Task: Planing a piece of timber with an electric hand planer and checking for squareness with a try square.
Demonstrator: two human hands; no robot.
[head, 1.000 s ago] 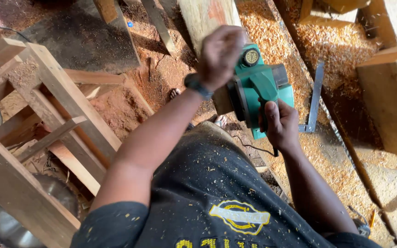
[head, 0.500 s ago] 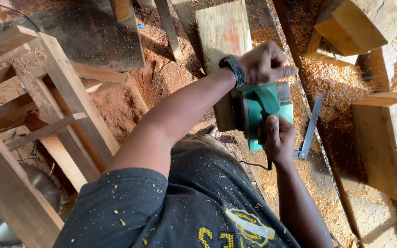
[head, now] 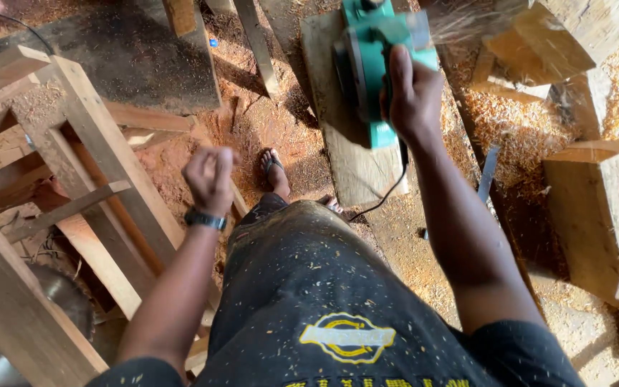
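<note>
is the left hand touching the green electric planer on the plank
Apart. The head view shows the left hand closed in a fist over the sawdust floor, well clear of the green electric planer; only the right hand grips it.

Bright sunlight, hard shadows, blurred shavings.

I count one green power planer [head: 374, 64], riding on one flat plank [head: 345, 154]. Two hands are in view: my right hand [head: 413, 93] on the planer and my left hand [head: 210, 178], which wears one wristwatch [head: 205, 219]. One sandalled foot [head: 275, 170] shows fully. At right I count two thick timber blocks [head: 600, 208], and at left one wooden frame [head: 73, 186].
</note>
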